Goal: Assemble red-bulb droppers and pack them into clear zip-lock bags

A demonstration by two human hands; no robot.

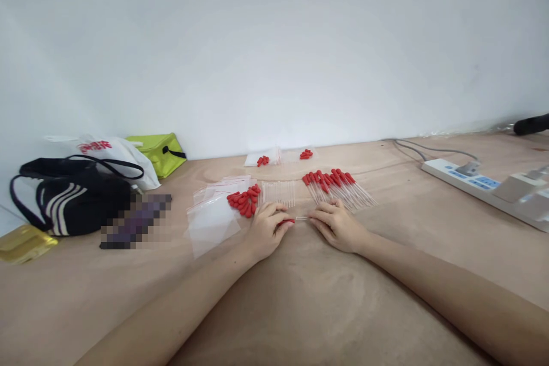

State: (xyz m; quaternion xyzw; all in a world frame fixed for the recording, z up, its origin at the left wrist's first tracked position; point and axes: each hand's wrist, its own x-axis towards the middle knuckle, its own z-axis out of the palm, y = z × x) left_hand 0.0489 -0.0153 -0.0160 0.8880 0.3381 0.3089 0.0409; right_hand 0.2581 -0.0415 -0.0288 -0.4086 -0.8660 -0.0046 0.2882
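My left hand (270, 231) is closed on a red rubber bulb (288, 221), whose end shows past the fingertips. A clear glass tube (302, 218) is pinched in my right hand (334, 225), its near end pointing at the bulb with a small gap between them. Beside my left hand lies a pile of loose red bulbs (244, 201). Behind it is a row of bare clear tubes (278, 191). Beyond my right hand several droppers (337, 186) with red bulbs fitted on clear tubes lie side by side.
Clear zip bags (210, 223) lie left of the bulbs. Two bags with red bulbs (263, 160) rest near the wall. A black bag (81, 200), a white plastic bag (124, 160) and a green bag (160, 154) stand left. At right is a white power strip (472, 183) with cables.
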